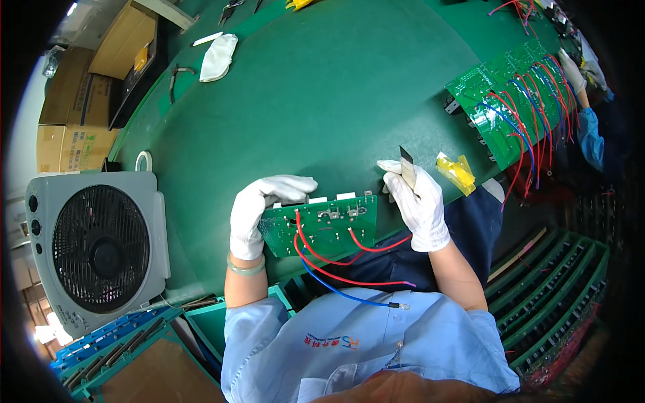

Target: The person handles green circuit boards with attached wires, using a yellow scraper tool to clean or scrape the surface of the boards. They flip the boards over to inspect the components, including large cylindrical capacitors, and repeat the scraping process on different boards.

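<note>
Green bench [302, 101], fan [102, 242] at L. PCB [329, 228] at near edge, long axis approx. L–R, soldered face twd person; green, white parts [345, 196] along far edge, red + blue wires [383, 283] trailing bodyward. L hand [255, 211] gripping its L end; R hand [422, 207] holding dark-tipped tool [407, 166].

Bench [302, 114], one; contents by count.
Left hand [257, 209], one; right hand [419, 205], one; co-worker's hand [572, 71], one; near board [322, 232], one; red wires [356, 281] on it, three; blue wire [342, 293] on it, one; blade [407, 165], one; fan [105, 257], one; white cloth [218, 58], one; yellow pieces [456, 174], two; boards at right [497, 101], count unclear.
</note>
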Demonstrator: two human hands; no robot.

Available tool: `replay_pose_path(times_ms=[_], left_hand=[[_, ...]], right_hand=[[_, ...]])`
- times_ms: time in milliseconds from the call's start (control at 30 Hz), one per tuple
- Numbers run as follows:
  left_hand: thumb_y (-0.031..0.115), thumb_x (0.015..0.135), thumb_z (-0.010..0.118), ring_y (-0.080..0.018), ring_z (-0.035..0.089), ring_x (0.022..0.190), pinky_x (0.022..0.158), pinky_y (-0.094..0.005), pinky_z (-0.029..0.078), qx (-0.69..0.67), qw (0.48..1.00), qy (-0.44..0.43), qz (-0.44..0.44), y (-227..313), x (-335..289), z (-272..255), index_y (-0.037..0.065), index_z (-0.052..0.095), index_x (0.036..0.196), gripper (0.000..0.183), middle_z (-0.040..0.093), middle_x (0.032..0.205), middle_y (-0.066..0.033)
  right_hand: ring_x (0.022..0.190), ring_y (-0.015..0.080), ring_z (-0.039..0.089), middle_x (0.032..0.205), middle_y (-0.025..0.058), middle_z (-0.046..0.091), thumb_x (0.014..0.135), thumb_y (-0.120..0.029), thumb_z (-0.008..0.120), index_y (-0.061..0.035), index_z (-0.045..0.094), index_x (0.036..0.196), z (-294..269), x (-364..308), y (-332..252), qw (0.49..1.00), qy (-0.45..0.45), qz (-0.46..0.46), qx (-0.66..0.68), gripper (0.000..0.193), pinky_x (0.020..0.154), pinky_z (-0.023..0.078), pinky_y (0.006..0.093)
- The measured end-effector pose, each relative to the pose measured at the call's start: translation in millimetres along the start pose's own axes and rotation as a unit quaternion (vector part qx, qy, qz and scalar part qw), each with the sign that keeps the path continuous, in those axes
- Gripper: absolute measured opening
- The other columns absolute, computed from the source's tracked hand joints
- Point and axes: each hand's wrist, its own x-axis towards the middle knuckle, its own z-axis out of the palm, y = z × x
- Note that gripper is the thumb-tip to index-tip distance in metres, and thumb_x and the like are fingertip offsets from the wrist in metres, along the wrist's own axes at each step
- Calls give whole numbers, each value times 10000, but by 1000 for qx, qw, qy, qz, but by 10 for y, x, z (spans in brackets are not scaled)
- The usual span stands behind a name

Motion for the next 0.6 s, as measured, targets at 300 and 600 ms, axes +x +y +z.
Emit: replay_pose_path(times_ms=[300, 600], left_hand=[[150, 985, 533, -314, 581, 1232, 1112, -432, 416, 43, 986, 160, -11, -72, 157, -145, -66, 529, 1237, 333, 564, 1361, -249], [20, 879, 663, -257, 493, 1333, 1149, -395, 363, 151, 976, 157, -20, -38, 145, -40, -41, 506, 1316, 468, 513, 1434, -183]], right_hand=[[656, 82, 609, 794, 44, 677, 961, -95, 625, -9, 710, 1135, 8, -16, -36, 998, -6, 64, 24, 211, 605, 498, 242], [683, 74, 580, 830, 34, 658, 993, -102, 589, 26, 671, 1187, -174, 92, -141, 987, 12, 124, 101, 247, 663, 480, 222]])
